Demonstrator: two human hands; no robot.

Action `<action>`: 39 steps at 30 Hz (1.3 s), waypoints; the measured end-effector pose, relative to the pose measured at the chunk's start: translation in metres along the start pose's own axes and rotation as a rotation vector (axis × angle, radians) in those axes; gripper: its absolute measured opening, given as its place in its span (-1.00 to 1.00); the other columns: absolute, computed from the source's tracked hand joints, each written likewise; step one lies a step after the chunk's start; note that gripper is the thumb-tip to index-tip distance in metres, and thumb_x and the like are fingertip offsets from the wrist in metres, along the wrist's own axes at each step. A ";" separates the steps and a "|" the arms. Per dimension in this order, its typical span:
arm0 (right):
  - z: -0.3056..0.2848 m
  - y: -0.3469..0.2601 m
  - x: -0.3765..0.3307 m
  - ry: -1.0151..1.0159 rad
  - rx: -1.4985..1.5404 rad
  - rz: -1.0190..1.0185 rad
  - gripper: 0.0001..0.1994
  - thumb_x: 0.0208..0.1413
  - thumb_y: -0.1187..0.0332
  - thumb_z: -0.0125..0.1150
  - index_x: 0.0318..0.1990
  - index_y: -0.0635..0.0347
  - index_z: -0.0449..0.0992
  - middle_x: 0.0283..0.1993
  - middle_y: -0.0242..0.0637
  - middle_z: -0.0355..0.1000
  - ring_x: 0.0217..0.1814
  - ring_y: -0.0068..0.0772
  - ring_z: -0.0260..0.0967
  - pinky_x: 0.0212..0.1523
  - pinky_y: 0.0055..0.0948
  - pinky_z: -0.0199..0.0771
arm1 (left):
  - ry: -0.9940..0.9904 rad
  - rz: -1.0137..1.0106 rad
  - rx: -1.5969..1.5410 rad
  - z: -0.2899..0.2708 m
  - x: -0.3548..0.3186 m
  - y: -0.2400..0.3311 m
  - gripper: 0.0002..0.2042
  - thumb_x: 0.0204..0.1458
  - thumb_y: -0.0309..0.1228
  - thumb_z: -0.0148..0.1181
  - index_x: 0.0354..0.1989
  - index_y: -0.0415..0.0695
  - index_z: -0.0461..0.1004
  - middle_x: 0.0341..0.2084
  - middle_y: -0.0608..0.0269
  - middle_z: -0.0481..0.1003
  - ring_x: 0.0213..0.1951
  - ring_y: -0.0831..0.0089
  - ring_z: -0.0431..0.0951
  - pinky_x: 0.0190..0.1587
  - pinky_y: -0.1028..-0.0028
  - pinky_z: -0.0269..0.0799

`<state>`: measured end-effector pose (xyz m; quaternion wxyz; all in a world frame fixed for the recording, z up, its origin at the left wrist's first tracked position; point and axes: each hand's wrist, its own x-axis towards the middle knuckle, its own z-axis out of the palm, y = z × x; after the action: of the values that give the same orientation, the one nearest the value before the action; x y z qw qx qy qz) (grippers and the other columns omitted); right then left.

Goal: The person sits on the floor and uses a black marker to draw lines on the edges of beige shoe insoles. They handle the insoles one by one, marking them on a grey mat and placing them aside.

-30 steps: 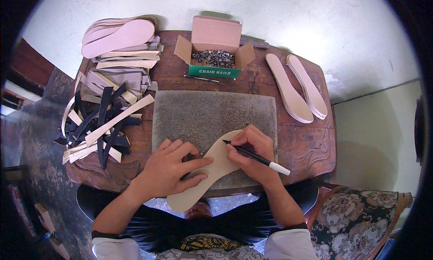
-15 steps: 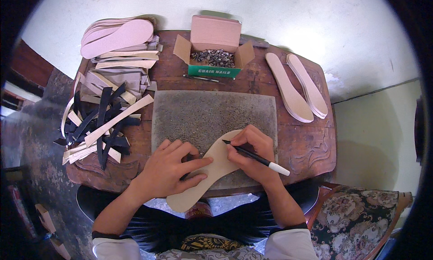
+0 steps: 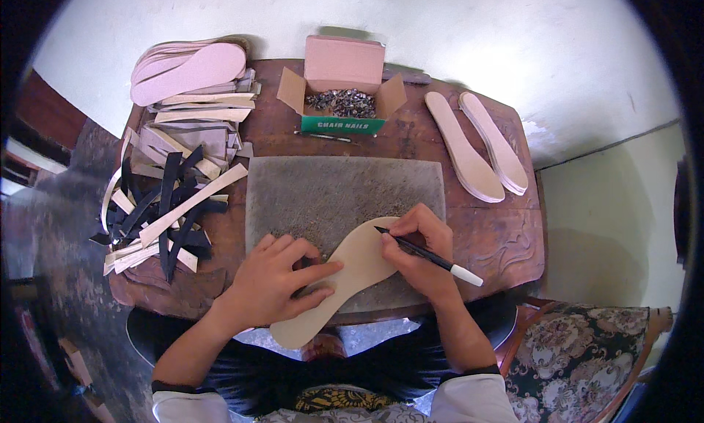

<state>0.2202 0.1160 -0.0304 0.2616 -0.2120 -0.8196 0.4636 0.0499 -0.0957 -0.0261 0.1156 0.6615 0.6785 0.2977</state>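
A beige insole (image 3: 359,256) lies aslant over the front of a grey stone-like slab, its narrow end past the table's front edge. My left hand (image 3: 275,280) rests at its left side, fingers apart, with the index fingertip and thumb pressing on its narrow middle. Between thumb and fingers, my right hand (image 3: 425,248) grips a black marker pen (image 3: 433,258) with a white end. The pen's dark tip is at the insole's wide end; whether it touches the surface is hard to tell.
Beyond the slab (image 3: 293,195), an open green box (image 3: 341,124) holds small metal nails. Pink insoles (image 3: 194,74) are stacked at far left, above black and cream strips (image 3: 169,210). More insoles (image 3: 469,159) lie on the wooden table's right. A flowered chair (image 3: 579,360) stands at lower right.
The right hand and pen have moved slightly right over the insole's wide end. The left hand stays on the insole. The whole view has shifted a little.
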 end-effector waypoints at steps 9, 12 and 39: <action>-0.001 0.001 0.002 0.059 -0.025 -0.065 -0.80 -0.07 0.60 0.42 -0.43 0.26 0.44 -0.39 -0.28 0.45 -0.37 -0.49 0.45 -0.35 -0.51 0.45 | -0.020 -0.016 0.000 -0.001 0.001 0.002 -0.56 -0.03 -0.20 0.48 0.10 0.20 0.66 -0.25 0.36 0.45 -0.21 0.33 0.45 -0.13 0.29 0.29; -0.002 0.000 0.002 0.056 -0.031 -0.086 -0.80 -0.08 0.59 0.42 -0.44 0.26 0.43 -0.40 -0.28 0.44 -0.38 -0.47 0.45 -0.36 -0.50 0.44 | -0.027 -0.025 0.003 -0.002 0.001 0.004 -0.57 -0.03 -0.20 0.48 0.09 0.19 0.67 -0.25 0.36 0.46 -0.20 0.32 0.46 -0.12 0.29 0.29; -0.002 0.000 0.002 -0.002 -0.080 -0.076 -0.79 -0.08 0.54 0.47 -0.43 0.27 0.47 -0.39 -0.24 0.49 -0.38 -0.45 0.51 -0.35 -0.48 0.48 | -0.023 -0.030 -0.037 -0.001 0.002 0.003 -0.57 -0.03 -0.20 0.48 0.08 0.15 0.67 -0.27 0.34 0.46 -0.21 0.31 0.46 -0.12 0.28 0.29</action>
<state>0.2195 0.1185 -0.0295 0.2696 -0.1904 -0.8452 0.4204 0.0518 -0.0945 -0.0231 0.1399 0.6525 0.6813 0.3010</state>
